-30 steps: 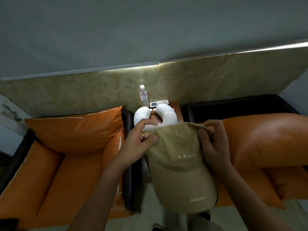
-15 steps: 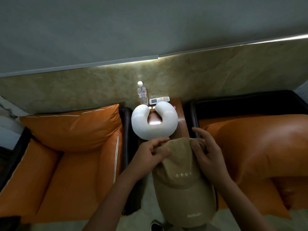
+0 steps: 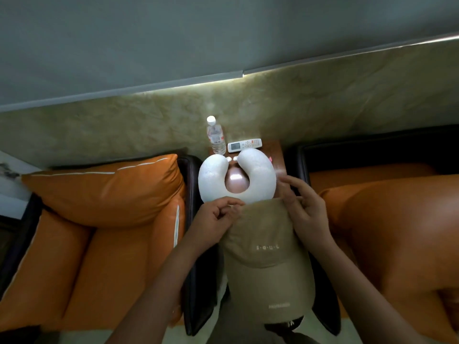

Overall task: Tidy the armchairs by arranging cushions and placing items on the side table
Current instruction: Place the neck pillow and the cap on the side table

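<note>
A beige cap (image 3: 267,249) lies on the front part of the wooden side table (image 3: 277,155), brim toward me and overhanging the table's front. My left hand (image 3: 216,218) is curled at the cap's rear left edge, thumb and forefinger pinching the fabric. My right hand (image 3: 306,207) rests against the cap's rear right edge with its fingers spread. Just behind the cap sits a white U-shaped neck pillow (image 3: 260,180). An orange cushion (image 3: 104,192) leans on the back of the left armchair (image 3: 74,256). A second orange cushion (image 3: 387,219) fills the right armchair (image 3: 372,150).
A clear water bottle (image 3: 215,136) stands at the table's back left, beside a white remote control (image 3: 244,145) against the marbled wall. Dark armrests (image 3: 191,170) flank the narrow table on both sides. Pale floor shows below.
The cap has gone from held up in both hands to lying on the table in front of the neck pillow. My right hand has loosened its hold, with fingers spread at the edge.
</note>
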